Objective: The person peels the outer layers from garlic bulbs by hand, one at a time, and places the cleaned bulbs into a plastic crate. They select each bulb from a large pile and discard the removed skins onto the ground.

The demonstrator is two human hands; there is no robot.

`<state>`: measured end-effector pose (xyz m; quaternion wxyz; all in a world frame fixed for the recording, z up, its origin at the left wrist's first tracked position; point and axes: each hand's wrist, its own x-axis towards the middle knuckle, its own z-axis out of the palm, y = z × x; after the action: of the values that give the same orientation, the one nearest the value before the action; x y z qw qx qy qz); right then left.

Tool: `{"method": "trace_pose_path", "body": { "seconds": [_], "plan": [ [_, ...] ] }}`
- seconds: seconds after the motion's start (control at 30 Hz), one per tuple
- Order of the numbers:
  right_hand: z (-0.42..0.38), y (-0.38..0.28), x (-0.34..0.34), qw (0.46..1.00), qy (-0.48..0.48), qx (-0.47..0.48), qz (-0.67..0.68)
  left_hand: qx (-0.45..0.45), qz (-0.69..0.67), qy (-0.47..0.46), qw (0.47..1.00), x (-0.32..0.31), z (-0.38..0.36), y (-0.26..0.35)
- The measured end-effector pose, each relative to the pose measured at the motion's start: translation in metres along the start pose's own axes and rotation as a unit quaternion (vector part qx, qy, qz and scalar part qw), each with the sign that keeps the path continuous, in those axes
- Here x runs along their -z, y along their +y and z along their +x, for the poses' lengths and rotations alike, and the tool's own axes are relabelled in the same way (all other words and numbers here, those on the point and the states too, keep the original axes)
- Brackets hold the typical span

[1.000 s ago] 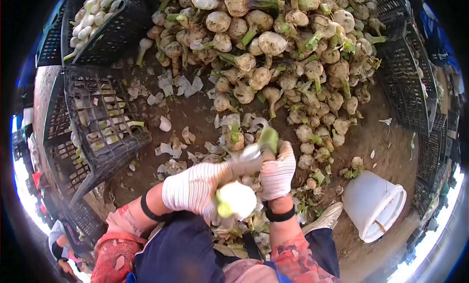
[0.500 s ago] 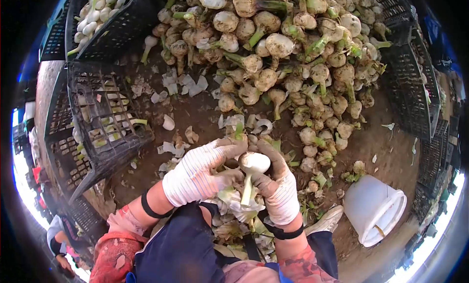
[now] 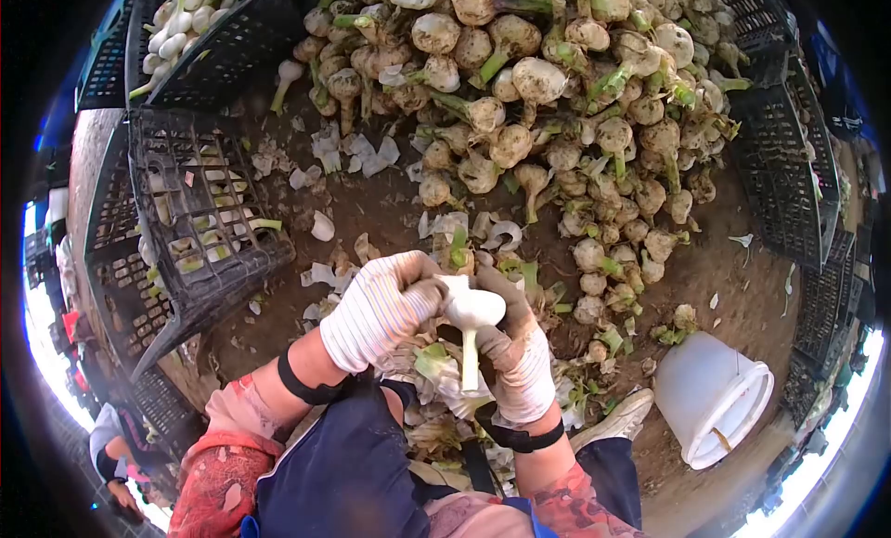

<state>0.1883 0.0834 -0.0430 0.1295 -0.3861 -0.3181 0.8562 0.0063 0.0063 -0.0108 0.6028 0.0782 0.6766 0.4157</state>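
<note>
A smooth white garlic bulb (image 3: 477,309) hangs stem-down in front of my lap, its pale stalk cut short. My right hand (image 3: 516,357), in a striped glove with dirty fingers, is closed around the bulb's right side. At the bulb's upper left, my left hand (image 3: 382,308), gloved alike, pinches a flap of white garlic skin (image 3: 455,284) that still seems joined to the bulb. Peeled skins and leaf scraps (image 3: 445,375) lie on the ground beneath both hands.
A large heap of soil-covered garlic (image 3: 557,120) lies ahead. Black crates (image 3: 200,204) with cleaned garlic stand at left, more crates (image 3: 775,157) at right. A white bucket (image 3: 696,389) lies tipped by my shoe (image 3: 620,419). Another person (image 3: 116,450) is at far left.
My left fingers have closed into a pinch and lifted a flap of skin at the bulb's upper left. The bulb has shifted slightly left in my right hand.
</note>
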Motion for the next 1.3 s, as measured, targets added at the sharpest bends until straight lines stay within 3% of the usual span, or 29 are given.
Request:
{"method": "trace_pose_path", "body": {
  "seconds": [0.03,0.1,0.17,0.23,0.27,0.3,0.37,0.4,0.47,0.5,0.63,0.67,0.7,0.8,0.83,0.9,0.93,0.97,1.03,1.07,1.1,1.13,1.17,1.2,1.23,1.27,1.3],
  "plan": [
    [0.004,0.004,-0.001,1.000,0.000,0.000,0.000,0.000,0.000,0.000,1.000,0.001,0.001,-0.003],
    [0.011,0.014,-0.004,0.979,0.038,-0.004,-0.198,-0.036,0.049,0.016,0.998,0.004,0.007,-0.015],
    [0.007,0.017,-0.004,0.983,0.043,0.016,-0.178,-0.043,0.031,0.000,0.999,0.006,0.008,-0.018],
    [0.009,0.003,-0.008,0.988,0.026,-0.045,-0.145,-0.044,-0.017,-0.020,0.999,0.011,0.003,-0.012],
    [0.007,-0.011,-0.012,0.987,-0.015,-0.158,-0.003,-0.058,-0.080,0.018,0.995,0.011,0.000,-0.002],
    [0.003,-0.010,-0.006,0.980,-0.089,-0.157,0.088,-0.080,-0.147,0.081,0.983,0.020,0.006,-0.002],
    [-0.007,-0.004,-0.017,0.960,-0.057,-0.152,0.227,-0.112,-0.276,0.166,0.940,0.053,0.024,-0.006],
    [-0.008,-0.001,-0.014,0.960,-0.057,-0.152,0.226,-0.112,-0.277,0.166,0.940,0.059,0.021,-0.010],
    [-0.004,0.005,-0.004,0.942,-0.079,-0.190,0.266,-0.171,-0.111,0.035,0.978,0.065,0.015,-0.015],
    [-0.002,0.003,-0.006,0.941,-0.081,-0.189,0.267,-0.198,-0.172,-0.005,0.965,0.046,0.009,-0.015],
    [-0.006,0.012,0.000,0.923,-0.097,-0.206,0.311,-0.267,0.098,-0.110,0.952,0.024,0.005,-0.032],
    [-0.006,0.016,0.005,0.912,-0.107,-0.227,0.325,-0.330,0.137,-0.118,0.927,0.024,0.010,-0.032],
    [-0.007,0.011,0.004,0.913,-0.104,-0.227,0.323,-0.331,0.134,-0.119,0.926,0.024,0.009,-0.032],
    [-0.007,-0.003,-0.003,0.943,-0.131,-0.260,0.161,-0.357,0.334,-0.080,0.869,0.025,0.000,-0.030],
    [-0.007,-0.006,-0.005,0.951,-0.142,-0.262,0.083,-0.356,0.334,-0.080,0.869,0.023,0.000,-0.037],
    [-0.014,-0.013,-0.012,0.957,-0.157,-0.243,0.036,-0.199,0.117,0.047,0.972,0.022,0.002,-0.054],
    [-0.013,-0.022,-0.019,0.961,-0.153,-0.215,0.080,-0.205,0.125,0.103,0.965,0.031,0.009,-0.048],
    [-0.009,-0.033,-0.031,0.968,-0.136,-0.200,0.064,-0.188,-0.032,0.125,0.974,0.040,0.020,-0.060],
    [-0.006,-0.011,-0.080,0.991,-0.129,-0.028,0.006,-0.001,-0.094,0.191,0.977,0.055,0.027,-0.051],
    [-0.007,-0.023,-0.089,0.961,-0.246,0.077,-0.097,-0.097,0.001,0.239,0.966,0.080,0.057,-0.120],
    [-0.006,-0.032,-0.098,0.896,-0.355,0.180,-0.196,-0.077,-0.098,0.208,0.970,0.058,0.041,-0.084],
    [-0.001,-0.030,-0.102,0.893,-0.381,0.174,-0.167,-0.058,-0.067,0.211,0.973,0.060,0.040,-0.083],
    [0.008,-0.036,-0.089,0.882,-0.290,0.202,-0.310,-0.040,-0.038,0.213,0.975,0.061,0.041,-0.083],
    [0.024,-0.029,-0.073,0.887,-0.173,0.160,-0.396,-0.010,-0.060,0.211,0.976,0.058,0.038,-0.078],
    [0.033,0.003,-0.052,0.974,0.007,0.097,-0.207,0.020,-0.084,0.210,0.974,0.054,0.035,-0.074],
    [0.049,-0.007,-0.035,0.874,0.128,0.166,-0.438,-0.040,-0.019,0.198,0.979,0.053,0.039,-0.086],
    [0.063,0.001,-0.010,0.810,0.134,0.132,-0.556,-0.097,0.049,0.184,0.977,0.053,0.041,-0.098]
  ]
}}
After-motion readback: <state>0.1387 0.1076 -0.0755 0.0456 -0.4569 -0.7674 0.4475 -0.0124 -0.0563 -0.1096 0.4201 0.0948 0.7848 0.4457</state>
